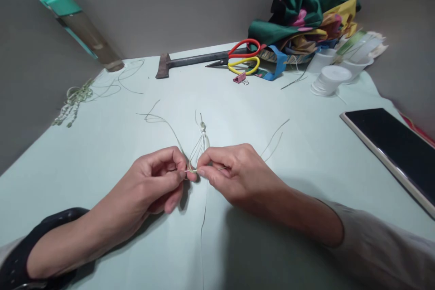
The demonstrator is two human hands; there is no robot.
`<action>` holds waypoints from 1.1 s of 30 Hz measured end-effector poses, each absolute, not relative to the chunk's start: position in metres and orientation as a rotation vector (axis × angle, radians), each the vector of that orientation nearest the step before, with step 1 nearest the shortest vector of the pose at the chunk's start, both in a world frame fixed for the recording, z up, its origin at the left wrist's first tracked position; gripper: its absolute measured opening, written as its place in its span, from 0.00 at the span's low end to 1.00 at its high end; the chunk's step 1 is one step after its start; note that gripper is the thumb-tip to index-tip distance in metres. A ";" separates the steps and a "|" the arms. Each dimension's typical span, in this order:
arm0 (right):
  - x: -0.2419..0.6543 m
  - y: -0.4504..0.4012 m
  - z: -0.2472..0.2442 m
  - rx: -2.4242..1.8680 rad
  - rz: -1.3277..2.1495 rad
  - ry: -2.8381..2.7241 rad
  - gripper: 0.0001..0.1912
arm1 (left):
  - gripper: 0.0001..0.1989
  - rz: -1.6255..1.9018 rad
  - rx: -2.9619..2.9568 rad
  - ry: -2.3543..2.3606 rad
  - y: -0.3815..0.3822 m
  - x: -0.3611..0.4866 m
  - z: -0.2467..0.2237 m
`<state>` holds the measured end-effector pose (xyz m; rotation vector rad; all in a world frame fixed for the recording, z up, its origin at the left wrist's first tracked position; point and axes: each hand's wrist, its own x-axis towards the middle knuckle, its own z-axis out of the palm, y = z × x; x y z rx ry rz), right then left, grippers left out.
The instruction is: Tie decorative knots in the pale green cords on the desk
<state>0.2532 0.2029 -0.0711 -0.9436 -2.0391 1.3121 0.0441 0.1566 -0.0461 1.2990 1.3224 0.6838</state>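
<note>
Near the middle of the table, my left hand point(159, 181) is closed, pinching thin pale-green cord between thumb and fingers. Close beside it, my right hand point(234, 170) pinches the same cords, its fingertips almost touching the left ones. Between the hands a short stretch of cord crosses several strands. These strands run up to a small knotted cord piece point(203, 127) lying just beyond my fingers. Loose cord ends point(166, 123) spread to the left, and other ends point(273, 138) show past my right hand. One thin strand point(201, 231) trails toward me.
A hammer-like tool point(193, 59), scissors point(243, 56) with red and yellow handles and a pink binder clip point(239, 77) lie at the back. Cloth point(302, 13), white spools point(330, 79) and a phone point(394, 145) are right; a tube point(90, 31) and knotted cords point(76, 97) left.
</note>
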 end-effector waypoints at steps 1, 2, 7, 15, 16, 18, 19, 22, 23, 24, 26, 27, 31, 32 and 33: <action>0.253 0.203 -0.072 -0.936 1.306 -2.043 0.09 | 0.10 0.669 1.279 1.311 0.158 0.045 -0.046; 0.254 0.203 -0.073 -0.929 1.298 -2.046 0.09 | 0.10 0.658 1.269 1.303 0.158 0.045 -0.045; 0.254 0.202 -0.076 -0.886 1.246 -2.066 0.09 | 0.13 0.620 1.401 1.360 0.161 0.042 -0.038; 0.254 0.199 -0.078 -0.838 1.124 -2.137 0.11 | 0.11 0.673 1.928 1.494 0.156 0.037 -0.036; 0.254 0.199 -0.079 -0.836 1.104 -2.148 0.11 | 0.09 0.695 1.968 1.495 0.155 0.037 -0.037; 0.254 0.198 -0.080 -0.837 1.060 -2.169 0.11 | 0.07 0.739 2.111 1.465 0.152 0.037 -0.041; 0.254 0.198 -0.081 -0.837 1.037 -2.178 0.11 | 0.08 0.755 2.200 1.428 0.152 0.036 -0.043; 0.255 0.196 -0.083 -0.829 0.963 -2.208 0.11 | 0.12 0.753 2.411 1.281 0.153 0.033 -0.048; 0.255 0.195 -0.083 -0.824 0.938 -2.220 0.12 | 0.12 0.751 2.427 1.255 0.155 0.033 -0.049; 0.256 0.194 -0.084 -0.819 0.912 -2.231 0.12 | 0.12 0.751 2.430 1.246 0.156 0.032 -0.050; 0.257 0.192 -0.084 -0.805 0.856 -2.255 0.12 | 0.12 0.737 2.440 1.237 0.158 0.032 -0.050; 0.257 0.191 -0.084 -0.793 0.826 -2.268 0.11 | 0.13 0.727 2.442 1.233 0.158 0.032 -0.050; 0.260 0.189 -0.088 -0.735 0.693 -2.315 0.12 | 0.14 0.680 2.434 1.224 0.159 0.033 -0.049; 0.260 0.188 -0.089 -0.723 0.658 -2.325 0.13 | 0.14 0.673 2.429 1.223 0.160 0.033 -0.050; 0.261 0.187 -0.090 -0.711 0.624 -2.335 0.14 | 0.14 0.665 2.423 1.223 0.160 0.032 -0.050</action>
